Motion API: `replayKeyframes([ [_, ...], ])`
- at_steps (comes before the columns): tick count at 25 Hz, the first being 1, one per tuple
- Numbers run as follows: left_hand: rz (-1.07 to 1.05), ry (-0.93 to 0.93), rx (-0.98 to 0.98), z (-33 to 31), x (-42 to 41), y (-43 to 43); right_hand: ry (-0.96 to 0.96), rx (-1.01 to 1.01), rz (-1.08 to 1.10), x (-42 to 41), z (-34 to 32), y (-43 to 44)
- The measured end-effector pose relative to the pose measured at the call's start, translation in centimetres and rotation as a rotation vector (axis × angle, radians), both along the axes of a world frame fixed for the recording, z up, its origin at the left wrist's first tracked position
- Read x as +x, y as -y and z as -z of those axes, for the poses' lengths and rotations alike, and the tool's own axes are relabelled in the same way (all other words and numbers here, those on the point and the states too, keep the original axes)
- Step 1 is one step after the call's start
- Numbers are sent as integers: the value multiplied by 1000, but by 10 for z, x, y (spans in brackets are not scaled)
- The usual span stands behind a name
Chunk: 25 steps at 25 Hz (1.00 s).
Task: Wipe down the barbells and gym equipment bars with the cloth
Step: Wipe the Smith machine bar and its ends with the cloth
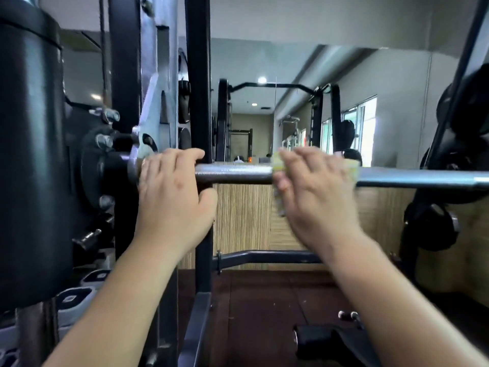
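A grey steel barbell bar [232, 174] runs level across the view at chest height, resting in a black rack. My left hand [172, 197] is wrapped around the bar near its left end, just right of the collar and weight plates. My right hand [315, 192] is further right on the bar, blurred with motion, pressing a pale yellow-green cloth [353, 165] around it. Only the cloth's edges show beyond my fingers and below my thumb.
A black rack upright [198, 75] stands just behind my left hand. Large black plates [29, 154] fill the left side, and more plates [465, 123] hang at the right. A mirror wall lies ahead. A low black crossbar [264, 256] and a bench pad [322, 340] sit below.
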<state>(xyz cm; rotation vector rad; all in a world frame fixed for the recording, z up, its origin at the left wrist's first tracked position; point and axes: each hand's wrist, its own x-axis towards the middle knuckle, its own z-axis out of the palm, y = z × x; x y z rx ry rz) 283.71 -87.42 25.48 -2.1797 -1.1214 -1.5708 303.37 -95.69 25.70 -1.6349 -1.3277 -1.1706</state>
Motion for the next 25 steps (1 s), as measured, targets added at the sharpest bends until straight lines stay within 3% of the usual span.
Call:
replayKeyframes([
  [3,23,-15,20,2,-4,-2,158,-110,-74,-49,-3,-28],
  [6,62,-7,11,2,-10,-1,217,-144,-52,-29,-5,-13],
  [11,119,-24,-25,-1,-16,3,10,-13,64,50,1,36],
  [14,109,-51,-31,-5,-19,4,-36,20,49,-1,4,8],
  [18,131,-51,-7,-4,-22,-1,146,-68,-77,-89,4,-50],
  [22,152,-34,-7,1,-24,-4,262,-126,-63,-42,-7,-27],
  [25,212,28,-16,5,-27,-2,137,-90,14,8,-4,4],
])
